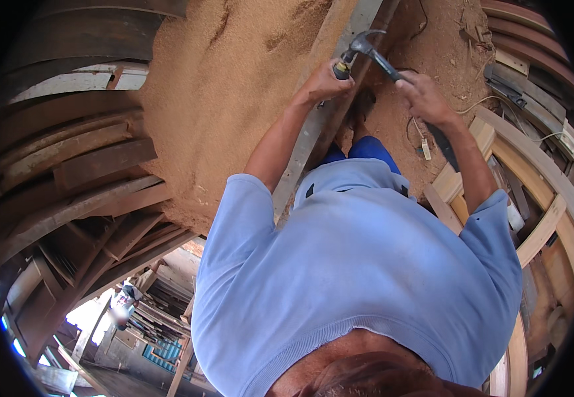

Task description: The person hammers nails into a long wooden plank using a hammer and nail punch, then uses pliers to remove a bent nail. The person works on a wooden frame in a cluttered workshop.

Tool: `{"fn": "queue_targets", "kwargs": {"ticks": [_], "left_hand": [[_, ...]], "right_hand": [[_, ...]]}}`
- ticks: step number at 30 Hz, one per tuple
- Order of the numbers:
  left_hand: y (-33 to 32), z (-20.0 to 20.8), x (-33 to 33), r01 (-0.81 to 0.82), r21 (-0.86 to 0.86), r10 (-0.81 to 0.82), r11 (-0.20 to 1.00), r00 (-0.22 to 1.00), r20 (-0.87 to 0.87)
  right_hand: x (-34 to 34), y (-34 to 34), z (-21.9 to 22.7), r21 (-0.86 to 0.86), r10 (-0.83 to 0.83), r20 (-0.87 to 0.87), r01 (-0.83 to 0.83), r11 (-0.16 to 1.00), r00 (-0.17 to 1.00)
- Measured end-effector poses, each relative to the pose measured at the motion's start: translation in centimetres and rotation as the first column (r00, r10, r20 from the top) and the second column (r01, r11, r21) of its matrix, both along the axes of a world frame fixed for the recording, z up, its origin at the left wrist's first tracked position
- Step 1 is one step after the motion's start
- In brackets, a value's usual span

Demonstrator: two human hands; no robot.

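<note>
A claw hammer (362, 44) is in my right hand (427, 99), its dark handle running back below the wrist. Its metal head meets or hovers just over the butt of a chisel-like tool (341, 70) with a black and yellow handle. My left hand (327, 83) is wrapped round that handle; a bit of metal shows below the fist, but the tip is hidden. Under both hands stretches a long wooden beam (300, 153), slanting from the upper middle down toward my left side.
Sawdust (214, 112) covers the ground left of the beam. Stacked dark boards (69, 145) line the left. A pale wooden frame (541, 231) leans at the right, near a cable with a white connector (426, 149). Another person (123, 306) is far off at the lower left.
</note>
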State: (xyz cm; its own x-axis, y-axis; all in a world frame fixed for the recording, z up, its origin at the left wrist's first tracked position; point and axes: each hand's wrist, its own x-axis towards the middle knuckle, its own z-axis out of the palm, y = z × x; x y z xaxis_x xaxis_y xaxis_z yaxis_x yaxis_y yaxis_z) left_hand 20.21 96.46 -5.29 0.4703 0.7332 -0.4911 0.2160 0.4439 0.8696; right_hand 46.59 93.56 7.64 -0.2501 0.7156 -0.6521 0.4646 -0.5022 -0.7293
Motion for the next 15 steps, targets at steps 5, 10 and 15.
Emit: {"fn": "queue_targets", "kwargs": {"ticks": [5, 10, 15], "left_hand": [[-0.3, -0.7, 0.3, -0.022, 0.020, 0.021, 1.000, 0.999, 0.032], [0.2, -0.9, 0.3, -0.021, -0.011, 0.022, 1.000, 1.000, 0.020], [-0.1, -0.1, 0.0, -0.034, -0.021, 0.034, 0.999, 0.999, 0.010]], "right_hand": [[0.6, 2.1, 2.1, 0.202, -0.398, -0.344, 0.481, 0.853, 0.850], [2.0, -0.2, -4.3, 0.335, -0.053, -0.116, 0.090, 0.938, 0.992], [2.9, 1.2, 0.7, 0.037, -0.223, -0.154, 0.232, 0.972, 0.963]]}}
